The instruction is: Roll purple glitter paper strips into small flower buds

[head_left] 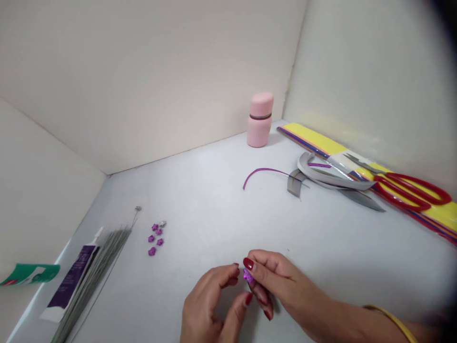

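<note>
A small shiny purple paper star (247, 275) is pinched between the thumb and fingers of my right hand (274, 281), close to the table's front. Just left of it is my left hand (214, 305), its thumb and index finger apart, with a gap between them facing the star. I see nothing held in that left hand. Farther left, several finished purple stars (155, 240) lie in a small cluster, with a silvery star (163, 223) at its upper end.
A glue tube (73, 278) and a bundle of grey wires (94, 278) lie at left. A pink bottle (260, 121) stands at the back. On the right, red-handled scissors (407, 190) rest on packed paper strips (317, 138), beside grey strips (321, 176) and a curved purple strip (264, 169).
</note>
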The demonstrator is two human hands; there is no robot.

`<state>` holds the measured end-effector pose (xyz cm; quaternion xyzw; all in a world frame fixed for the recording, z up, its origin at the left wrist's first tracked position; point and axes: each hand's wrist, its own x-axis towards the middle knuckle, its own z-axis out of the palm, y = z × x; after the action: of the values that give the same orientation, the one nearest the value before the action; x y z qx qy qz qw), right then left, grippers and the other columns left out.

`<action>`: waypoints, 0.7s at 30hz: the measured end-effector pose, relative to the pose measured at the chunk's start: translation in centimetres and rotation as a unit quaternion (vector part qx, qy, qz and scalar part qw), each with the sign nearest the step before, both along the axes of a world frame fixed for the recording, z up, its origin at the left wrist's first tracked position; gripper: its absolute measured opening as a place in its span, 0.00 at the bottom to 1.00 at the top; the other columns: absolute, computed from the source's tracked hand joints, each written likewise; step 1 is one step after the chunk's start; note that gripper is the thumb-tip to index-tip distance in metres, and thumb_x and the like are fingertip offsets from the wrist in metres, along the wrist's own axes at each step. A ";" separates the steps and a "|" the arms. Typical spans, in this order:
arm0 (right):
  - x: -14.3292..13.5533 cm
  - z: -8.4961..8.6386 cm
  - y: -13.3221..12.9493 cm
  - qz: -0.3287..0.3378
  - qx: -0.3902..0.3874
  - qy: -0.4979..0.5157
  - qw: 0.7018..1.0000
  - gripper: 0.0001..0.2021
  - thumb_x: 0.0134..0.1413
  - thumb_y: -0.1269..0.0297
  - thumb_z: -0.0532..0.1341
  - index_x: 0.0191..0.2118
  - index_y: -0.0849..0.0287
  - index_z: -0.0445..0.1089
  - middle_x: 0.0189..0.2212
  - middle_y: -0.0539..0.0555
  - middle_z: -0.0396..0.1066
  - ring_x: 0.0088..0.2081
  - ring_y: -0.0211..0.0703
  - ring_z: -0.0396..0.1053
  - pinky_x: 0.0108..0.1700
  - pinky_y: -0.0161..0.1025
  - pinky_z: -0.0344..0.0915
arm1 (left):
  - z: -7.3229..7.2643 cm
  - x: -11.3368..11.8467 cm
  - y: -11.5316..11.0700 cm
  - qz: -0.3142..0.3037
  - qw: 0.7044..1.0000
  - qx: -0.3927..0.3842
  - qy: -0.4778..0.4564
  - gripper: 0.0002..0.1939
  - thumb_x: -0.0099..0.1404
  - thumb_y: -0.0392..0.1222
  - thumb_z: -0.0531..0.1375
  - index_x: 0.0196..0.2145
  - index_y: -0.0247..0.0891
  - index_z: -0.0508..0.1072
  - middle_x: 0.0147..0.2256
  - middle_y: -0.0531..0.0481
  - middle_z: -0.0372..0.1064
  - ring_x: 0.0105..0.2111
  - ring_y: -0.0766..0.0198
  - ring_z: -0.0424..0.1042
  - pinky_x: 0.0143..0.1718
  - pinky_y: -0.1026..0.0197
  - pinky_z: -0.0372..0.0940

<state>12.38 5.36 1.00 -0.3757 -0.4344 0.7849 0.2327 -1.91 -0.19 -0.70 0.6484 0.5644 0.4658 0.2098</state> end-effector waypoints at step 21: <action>-0.3 -1.5 -1.3 -0.001 0.056 -0.009 0.998 0.21 0.56 0.45 0.49 0.23 0.59 0.55 0.15 0.42 0.55 0.15 0.28 0.54 0.18 0.27 0.52 | -0.6 0.6 -0.5 0.039 0.979 0.072 0.186 0.09 0.64 0.32 0.52 0.37 0.34 0.72 0.27 0.46 0.76 0.29 0.65 0.74 0.33 0.68 0.66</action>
<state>12.08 4.01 -0.52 -0.3693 -0.4797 0.7555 0.2503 -1.26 -0.68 -1.30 0.7148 0.5830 0.3846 0.0359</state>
